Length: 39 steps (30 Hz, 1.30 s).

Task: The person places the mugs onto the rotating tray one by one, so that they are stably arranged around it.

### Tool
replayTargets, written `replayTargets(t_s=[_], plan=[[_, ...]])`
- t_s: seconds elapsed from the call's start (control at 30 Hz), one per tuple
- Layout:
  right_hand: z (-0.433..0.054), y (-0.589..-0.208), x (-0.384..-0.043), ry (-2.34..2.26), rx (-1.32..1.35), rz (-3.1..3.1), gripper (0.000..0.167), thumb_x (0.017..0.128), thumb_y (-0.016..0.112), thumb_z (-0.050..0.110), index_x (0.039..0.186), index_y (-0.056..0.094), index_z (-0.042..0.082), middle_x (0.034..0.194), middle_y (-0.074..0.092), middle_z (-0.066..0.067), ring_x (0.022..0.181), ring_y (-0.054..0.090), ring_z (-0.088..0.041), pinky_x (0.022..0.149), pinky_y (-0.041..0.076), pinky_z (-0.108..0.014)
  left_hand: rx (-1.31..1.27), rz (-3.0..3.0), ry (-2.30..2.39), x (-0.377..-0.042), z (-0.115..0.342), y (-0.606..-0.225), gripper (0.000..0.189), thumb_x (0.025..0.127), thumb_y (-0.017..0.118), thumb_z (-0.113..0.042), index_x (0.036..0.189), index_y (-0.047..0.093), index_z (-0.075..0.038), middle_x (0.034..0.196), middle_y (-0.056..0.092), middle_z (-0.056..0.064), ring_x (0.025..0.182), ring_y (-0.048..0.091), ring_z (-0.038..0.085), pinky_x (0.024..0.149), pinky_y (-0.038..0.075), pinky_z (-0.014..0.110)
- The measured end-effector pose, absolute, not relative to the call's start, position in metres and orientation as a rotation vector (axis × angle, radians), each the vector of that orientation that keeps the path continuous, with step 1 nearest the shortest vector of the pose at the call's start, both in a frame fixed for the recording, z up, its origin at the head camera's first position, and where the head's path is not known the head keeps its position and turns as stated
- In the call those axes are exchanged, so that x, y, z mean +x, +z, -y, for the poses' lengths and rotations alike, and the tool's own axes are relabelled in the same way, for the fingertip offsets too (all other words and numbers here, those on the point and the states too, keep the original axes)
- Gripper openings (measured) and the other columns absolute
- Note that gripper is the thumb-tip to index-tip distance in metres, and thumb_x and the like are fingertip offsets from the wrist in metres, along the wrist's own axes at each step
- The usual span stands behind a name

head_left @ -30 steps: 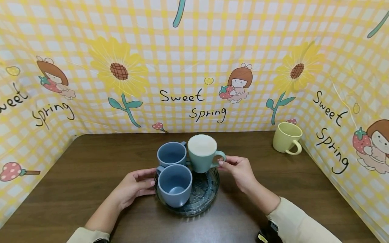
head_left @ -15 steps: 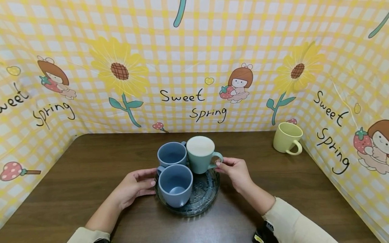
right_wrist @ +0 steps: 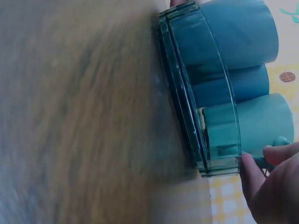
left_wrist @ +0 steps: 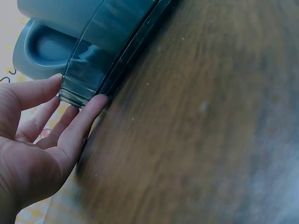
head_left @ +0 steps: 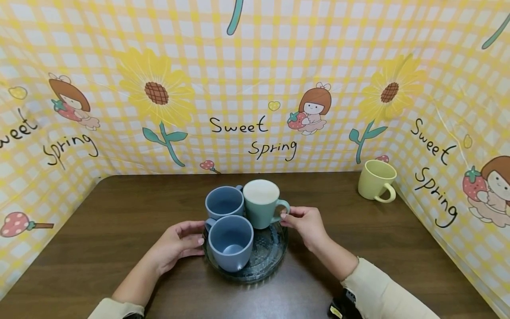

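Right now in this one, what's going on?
A person's right hand holds a green mug by its handle, the mug inside a glass dish beside two blue mugs. The left hand grips the dish's side. A yellow mug stands apart on the table, toward the back right.

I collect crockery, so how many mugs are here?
4: the front blue mug, the rear blue mug and the green mug in the glass dish; the yellow mug at the back right of the table.
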State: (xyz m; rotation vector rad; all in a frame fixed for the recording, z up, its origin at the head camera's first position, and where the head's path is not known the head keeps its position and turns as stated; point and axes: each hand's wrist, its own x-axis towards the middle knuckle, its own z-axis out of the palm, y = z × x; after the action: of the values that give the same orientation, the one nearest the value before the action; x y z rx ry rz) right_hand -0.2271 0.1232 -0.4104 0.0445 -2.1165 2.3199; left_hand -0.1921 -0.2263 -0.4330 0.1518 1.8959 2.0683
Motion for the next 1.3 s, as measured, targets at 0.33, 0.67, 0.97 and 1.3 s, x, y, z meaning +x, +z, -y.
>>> replayTargets(t_s=[0.33,0.67,0.97,1.3], plan=[[-0.130,-0.408,-0.230,1.937,0.152,2.434,0.010,0.076,0.079,-0.004,0.085,0.075,-0.005,0.082,0.073,-0.011,0.080,0.066,-0.015,0.073,0.056,-0.029,0.142,-1.901,2.066,-0.193,0.228,-0.431,0.055,0.089,0.069,-0.001,0.136,0.043,0.010,0.121,0.056,0.013,0.099,0.064,0.021,0.085,0.055,0.049],[-0.135,-0.406,-0.229,2.064,0.225,2.409,0.023,0.081,0.074,-0.006,0.100,0.068,-0.016,0.088,0.072,-0.014,0.079,0.070,-0.020,0.072,0.059,-0.032,0.114,-1.909,2.047,-0.194,0.227,-0.428,0.055,0.088,0.071,-0.002,0.135,0.044,0.008,0.122,0.056,0.014,0.100,0.064,0.021,0.086,0.055,0.048],[-0.138,-0.406,-0.226,2.105,0.222,2.353,0.027,0.082,0.074,-0.005,0.104,0.065,-0.018,0.089,0.071,-0.015,0.082,0.070,-0.028,0.073,0.059,-0.034,0.142,-1.932,2.026,-0.200,0.229,-0.424,0.047,0.092,0.067,-0.005,0.132,0.048,0.009,0.120,0.059,0.013,0.102,0.064,0.020,0.088,0.054,0.045],[-0.131,-0.406,-0.222,2.117,0.174,2.358,0.024,0.081,0.074,-0.006,0.101,0.066,-0.018,0.086,0.071,-0.014,0.078,0.070,-0.021,0.072,0.059,-0.032,0.118,-1.948,1.960,-0.213,0.232,-0.419,0.059,0.093,0.065,-0.008,0.143,0.039,0.008,0.139,0.050,0.018,0.105,0.063,0.017,0.090,0.053,0.044]])
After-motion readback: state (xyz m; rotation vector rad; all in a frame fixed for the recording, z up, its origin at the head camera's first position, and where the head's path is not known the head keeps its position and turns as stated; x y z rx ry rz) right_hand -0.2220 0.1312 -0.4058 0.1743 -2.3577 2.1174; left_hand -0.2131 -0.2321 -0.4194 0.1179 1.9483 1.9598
